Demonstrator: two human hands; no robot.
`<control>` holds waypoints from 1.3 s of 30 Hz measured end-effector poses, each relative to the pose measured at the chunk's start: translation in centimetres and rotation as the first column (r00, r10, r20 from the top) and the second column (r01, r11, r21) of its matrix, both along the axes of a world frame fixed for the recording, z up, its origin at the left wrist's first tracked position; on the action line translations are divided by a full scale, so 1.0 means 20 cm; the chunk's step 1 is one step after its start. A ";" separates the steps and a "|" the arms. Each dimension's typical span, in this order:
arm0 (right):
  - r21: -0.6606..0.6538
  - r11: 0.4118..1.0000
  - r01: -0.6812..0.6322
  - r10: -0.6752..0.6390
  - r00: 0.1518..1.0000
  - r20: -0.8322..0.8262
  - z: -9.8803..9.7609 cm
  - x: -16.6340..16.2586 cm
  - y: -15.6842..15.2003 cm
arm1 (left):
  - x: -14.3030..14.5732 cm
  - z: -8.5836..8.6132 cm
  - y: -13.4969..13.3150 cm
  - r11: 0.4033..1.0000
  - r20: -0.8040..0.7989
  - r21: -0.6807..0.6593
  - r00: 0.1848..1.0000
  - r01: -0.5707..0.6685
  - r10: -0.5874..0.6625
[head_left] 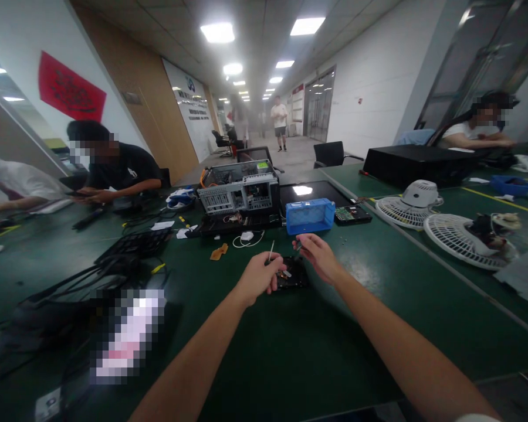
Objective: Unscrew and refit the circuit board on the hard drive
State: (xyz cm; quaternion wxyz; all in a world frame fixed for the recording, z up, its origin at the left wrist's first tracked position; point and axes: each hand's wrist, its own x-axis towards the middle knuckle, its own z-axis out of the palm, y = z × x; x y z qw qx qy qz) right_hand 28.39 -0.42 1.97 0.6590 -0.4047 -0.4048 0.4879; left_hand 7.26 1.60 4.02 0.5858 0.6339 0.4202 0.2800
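On the dark green table (299, 357), straight in front of me, lies a flat, black, rectangular device (295, 282) with bare silvery and coppery parts on its upper face. My left hand (256, 276) is at its left edge, fingers curled closed around a slim tool with a thin pale shaft (271, 251) that points upward, away from the device. My right hand (319, 256) hangs over the far right corner, its fingers drawn nearly together; they seem to pinch a small grey piece (298, 245), too tiny for me to name. Just beyond stands a translucent blue plastic bin (310, 223), and a few tiny loose bits (343, 240) lie to the right.

To do this well, I judge that a light fingertip pinch suits so small a piece. My left fingers should brace the device so it cannot slide, while the tool's tip stays clear of the exposed parts. My right wrist had best avoid those loose bits, since one careless sweep could scatter them.
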 end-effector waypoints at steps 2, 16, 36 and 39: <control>0.017 1.000 0.005 -0.006 0.999 0.033 -0.03 -0.02 -0.03 | 0.07 0.01 0.02 0.988 0.080 -0.150 0.997 0.029 -0.017; -0.088 0.983 -0.164 0.168 0.985 0.036 -0.05 0.03 -0.10 | 0.06 -0.07 0.10 0.968 0.203 -0.230 0.978 0.096 -0.048; -0.183 0.946 -0.267 0.287 0.953 0.095 -0.16 0.07 -0.07 | 0.00 -0.10 0.08 0.978 -0.219 0.090 0.961 0.190 -0.166; -0.190 0.948 -0.256 0.280 0.954 0.110 -0.17 0.07 -0.07 | 0.01 -0.12 0.08 0.981 -0.213 0.125 0.969 0.150 -0.121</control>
